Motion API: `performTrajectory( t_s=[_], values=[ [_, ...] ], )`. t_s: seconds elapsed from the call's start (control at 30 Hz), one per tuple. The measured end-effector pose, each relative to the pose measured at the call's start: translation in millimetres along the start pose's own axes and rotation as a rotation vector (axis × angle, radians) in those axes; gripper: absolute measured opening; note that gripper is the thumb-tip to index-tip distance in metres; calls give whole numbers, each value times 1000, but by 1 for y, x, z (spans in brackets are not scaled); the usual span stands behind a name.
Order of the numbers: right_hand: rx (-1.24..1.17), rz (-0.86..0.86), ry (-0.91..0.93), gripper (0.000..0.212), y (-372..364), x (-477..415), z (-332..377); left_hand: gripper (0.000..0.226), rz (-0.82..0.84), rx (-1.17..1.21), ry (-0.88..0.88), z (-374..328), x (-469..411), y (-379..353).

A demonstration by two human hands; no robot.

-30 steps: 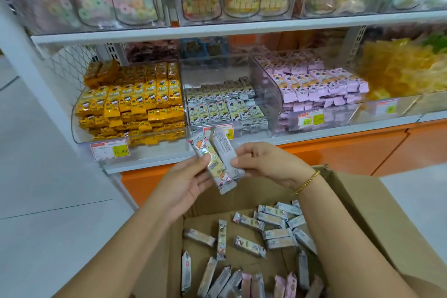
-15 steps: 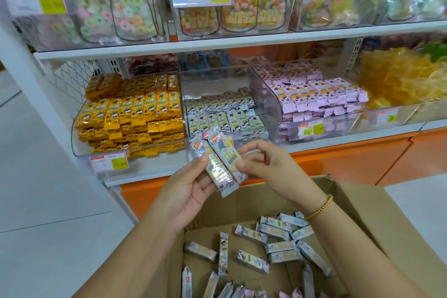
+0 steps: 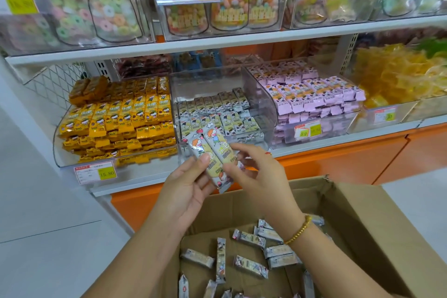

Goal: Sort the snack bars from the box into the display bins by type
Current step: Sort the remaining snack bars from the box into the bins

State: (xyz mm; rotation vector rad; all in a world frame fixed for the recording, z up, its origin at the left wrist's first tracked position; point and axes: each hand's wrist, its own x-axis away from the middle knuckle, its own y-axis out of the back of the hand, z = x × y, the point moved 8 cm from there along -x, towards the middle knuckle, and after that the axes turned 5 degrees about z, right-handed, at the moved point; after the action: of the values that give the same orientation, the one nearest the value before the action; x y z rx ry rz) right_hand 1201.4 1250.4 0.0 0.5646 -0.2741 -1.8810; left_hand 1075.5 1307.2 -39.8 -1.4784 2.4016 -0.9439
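Above the back edge of the cardboard box (image 3: 362, 220), two cream-and-silver snack bars (image 3: 215, 146) are held side by side, touching, tops tilted left, in front of the middle display bin (image 3: 208, 80) on the lower shelf (image 3: 314, 150). The left hand (image 3: 186, 191) grips them, thumb across their faces and fingers curled behind. The right hand (image 3: 258, 176) pinches the right-hand bar between thumb and forefinger (its other fingers loosely spread). Loose bars (image 3: 250, 266) lie scattered on the box floor. Yellow bars (image 3: 121, 116) fill the bin towards the shelf's left end, and pink bars (image 3: 314, 94) fill the bin to the right.
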Motion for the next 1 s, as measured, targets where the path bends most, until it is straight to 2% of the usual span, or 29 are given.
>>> performTrajectory(
  t_s=[0.07, 0.13, 0.27, 0.33, 0.37, 0.4, 0.47, 0.5, 0.57, 0.73, 0.87, 1.0],
  values=[
    [166, 27, 26, 59, -3, 0, 3, 33, -20, -3, -4, 0, -6, -6],
    [289, 23, 13, 70, -5, -3, 2, 20, -38, -52, -11, 1, -14, -11],
    [385, -78, 31, 70, 7, -22, 1, 25, -10, -59, -5, 1, -34, -29],
    [417, -139, 34, 68, 23, -38, -1, 29, 12, -163, -14, -5, -53, -38],
    [448, -162, 23, 67, 31, -49, -4, 30, 6, -305, -40, -11, -66, -41],
    [491, -177, -3, 65, 39, -60, -8, 31, -7, -560, -92, -20, -80, -42],
    [591, -195, -73, 61, 52, -82, -15, 31, 31, -1237, -209, -36, -111, -53],
    [634, -200, -102, 59, 57, -91, -16, 34, 104, -1483, -214, -36, -127, -59],
    [712, -192, -120, 54, 58, -107, -16, 38, 265, -1687, -133, -27, -158, -64],
    [967, -80, -91, 44, 38, -135, -20, 51, 508, -1936, 111, 0, -194, -53],
    [1164, 51, -30, 33, 18, -144, -30, 55, 557, -1932, 191, 3, -203, -36],
    [1265, 133, -56, 30, 4, -162, -38, 55, 588, -1906, 227, 4, -205, -34]
  ],
)
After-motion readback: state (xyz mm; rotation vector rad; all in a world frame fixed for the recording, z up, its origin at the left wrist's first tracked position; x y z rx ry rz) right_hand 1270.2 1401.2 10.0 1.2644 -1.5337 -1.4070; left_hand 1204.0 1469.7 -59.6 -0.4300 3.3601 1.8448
